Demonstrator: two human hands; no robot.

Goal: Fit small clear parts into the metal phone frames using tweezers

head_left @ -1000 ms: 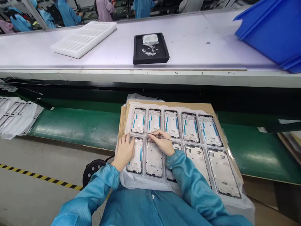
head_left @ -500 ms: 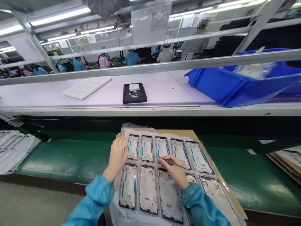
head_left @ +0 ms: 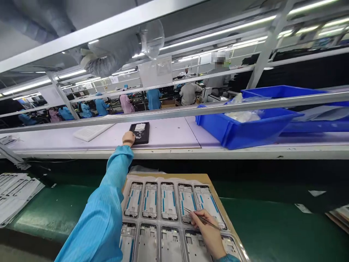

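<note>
My left hand (head_left: 128,138) reaches out to the shelf, its fingers curled at the left rim of a small black tray (head_left: 145,136). In that tray lie a small white packet (head_left: 140,127) and scattered tiny white pieces. My right hand (head_left: 208,233) holds thin metal tweezers (head_left: 203,218), their tips pointing left over a metal phone frame (head_left: 187,201). This frame, with blue strips, sits in the upper row of a clear blister tray (head_left: 159,214). Several other frames in that row also carry blue strips. In the lower row, the leftmost frame (head_left: 127,238) shows blue strips; others look bare.
Blue bins (head_left: 245,127) holding plastic bags stand on the shelf (head_left: 174,134) at right. A white slotted tray (head_left: 92,131) lies left. Cardboard (head_left: 204,178) sits under the blister tray, on the green bench (head_left: 261,225). Stacked sheets (head_left: 16,196) lie far left. People work beyond the rail.
My left hand has moved from the blister tray's upper left corner up to the black tray. My right hand keeps the tweezers, now over the fourth upper frame. The view has tilted up.
</note>
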